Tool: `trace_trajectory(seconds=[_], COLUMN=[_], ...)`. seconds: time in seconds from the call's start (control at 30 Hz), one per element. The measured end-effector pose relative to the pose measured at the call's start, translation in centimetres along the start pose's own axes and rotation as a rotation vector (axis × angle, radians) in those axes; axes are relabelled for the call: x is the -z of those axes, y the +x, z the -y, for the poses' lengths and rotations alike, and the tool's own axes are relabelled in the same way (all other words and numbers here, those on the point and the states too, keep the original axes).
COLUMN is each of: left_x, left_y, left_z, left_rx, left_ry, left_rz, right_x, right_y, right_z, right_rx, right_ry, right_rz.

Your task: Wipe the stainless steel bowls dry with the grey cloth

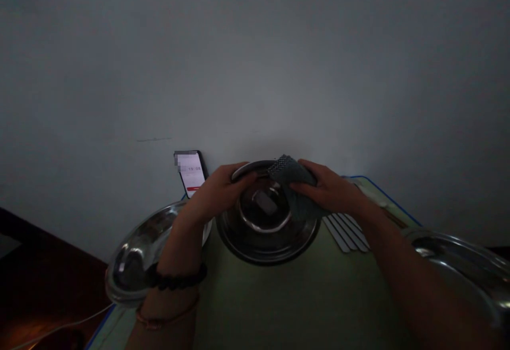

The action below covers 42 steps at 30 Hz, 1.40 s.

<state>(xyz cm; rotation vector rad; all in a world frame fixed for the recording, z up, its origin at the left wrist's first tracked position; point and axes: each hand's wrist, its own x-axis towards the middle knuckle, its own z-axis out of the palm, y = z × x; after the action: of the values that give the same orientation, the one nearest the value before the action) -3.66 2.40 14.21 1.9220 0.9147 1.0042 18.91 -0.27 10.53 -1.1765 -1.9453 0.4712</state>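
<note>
Nearest me, out toward six o'clock from the bowl [271,253], lies the green table [298,307], and dark beads [181,280] ring the left arm [183,249] toward seven. The left basin [123,281] shines at eight, partly behind that arm; the right basin [454,245] sits at four, cut off by the edge of my view. The bowl itself is mid-view, and I can't tell whether it rests fully on the table. I'd judge it thin steel: light, stiff, hard to break, but slick on its polished side and slicker if damp. I'd trust the rim over the smooth metal, since the edge gives fingers something to hook. The left hand [223,190] does just that at eleven, clasping the rim with its thumb laid over it. The right hand [330,188] has thumb and fingers closed round the cloth [294,177], which lies against the bowl at one. The cloth looks soft and limp, so I'd bunch it in the palm and expect some drag on the steel. Just past three, pale strips [346,236] lie side by side. Beyond, at ten, a lit phone [193,173] stands tilted by the wall [255,74].
</note>
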Motion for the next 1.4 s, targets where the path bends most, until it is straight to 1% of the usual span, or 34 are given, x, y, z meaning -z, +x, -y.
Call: trace_trajectory(seconds=[0.03,0.1,0.17,0.23,0.3,0.33,0.37,0.4,0.47,0.53,0.57,0.6,0.63,0.73,0.77,0.8,0.87,0.97,1.03,1.1,1.13,1.2,1.3,1.4], left_x=[0.0,0.3,0.6,0.3,-0.9,-1.8,-2.8,-3.8,-5.4,-5.6,-5.2,-4.5,-3.6,-0.7,0.0,0.5,0.9,0.5,-0.1,-0.7,-1.0,-1.7,-2.5,-3.1], left_y=[-0.1,-0.3,-0.2,0.0,0.5,0.7,0.9,1.1,1.4,1.5,1.5,1.4,1.2,0.3,0.0,-0.4,-1.0,-1.3,-1.2,-1.0,-0.9,-0.6,-0.1,0.4], left_z=[0.0,0.0,-0.2,-0.3,-0.2,-0.1,0.1,0.3,0.8,1.0,1.0,0.8,0.6,-0.5,-0.9,-1.2,-1.7,-2.2,-2.2,-2.1,-1.9,-1.4,-0.7,-0.4], left_rx=[0.006,0.013,0.034,0.047,0.004,-0.038,-0.089,-0.114,-0.080,-0.012,0.027,0.087,0.121,0.084,0.073,0.060,0.042,0.042,0.064,0.084,0.078,0.033,-0.082,-0.163], left_ry=[-0.009,-0.053,-0.140,-0.258,-0.374,-0.423,-0.473,-0.529,-0.621,-0.623,-0.581,-0.528,-0.442,-0.134,-0.107,-0.116,-0.204,-0.401,-0.478,-0.477,-0.465,-0.459,-0.490,-0.522], left_rz=[0.021,-0.026,-0.133,-0.295,-0.517,-0.623,-0.761,-0.841,-0.890,-0.843,-0.794,-0.760,-0.703,-0.462,-0.381,-0.318,-0.224,-0.141,-0.095,-0.086,-0.105,-0.174,-0.336,-0.542], right_x=[-0.1,-0.5,-1.2,-2.2,-3.6,-4.3,-5.0,-5.5,-5.8,-5.0,-4.3,-3.5,-2.7,-0.7,-0.3,-0.1,0.3,0.7,0.9,1.0,1.0,0.7,0.1,-0.8], right_y=[0.0,0.2,0.4,0.7,1.0,1.1,1.2,1.3,1.5,1.4,1.4,1.3,1.1,0.6,0.4,0.3,0.1,-0.1,-0.1,0.1,0.2,0.5,1.0,1.2], right_z=[0.1,0.4,0.8,1.2,1.4,1.4,1.3,1.1,0.4,-0.5,-0.9,-1.2,-1.3,-0.9,-0.6,-0.3,0.2,0.6,0.8,1.0,1.1,1.2,1.2,1.0], right_rx=[-0.007,-0.044,-0.088,-0.140,-0.216,-0.265,-0.300,-0.325,-0.343,-0.329,-0.318,-0.306,-0.290,-0.218,-0.201,-0.186,-0.148,-0.086,-0.079,-0.093,-0.101,-0.120,-0.162,-0.232], right_ry=[-0.027,-0.078,-0.093,-0.042,0.079,0.159,0.243,0.324,0.432,0.449,0.426,0.404,0.397,0.460,0.472,0.470,0.440,0.336,0.222,0.102,0.055,0.007,0.021,0.061], right_rz=[-0.014,-0.111,-0.246,-0.408,-0.585,-0.671,-0.740,-0.781,-0.777,-0.715,-0.679,-0.654,-0.620,-0.359,-0.278,-0.223,-0.183,-0.140,-0.120,-0.167,-0.221,-0.366,-0.584,-0.721])
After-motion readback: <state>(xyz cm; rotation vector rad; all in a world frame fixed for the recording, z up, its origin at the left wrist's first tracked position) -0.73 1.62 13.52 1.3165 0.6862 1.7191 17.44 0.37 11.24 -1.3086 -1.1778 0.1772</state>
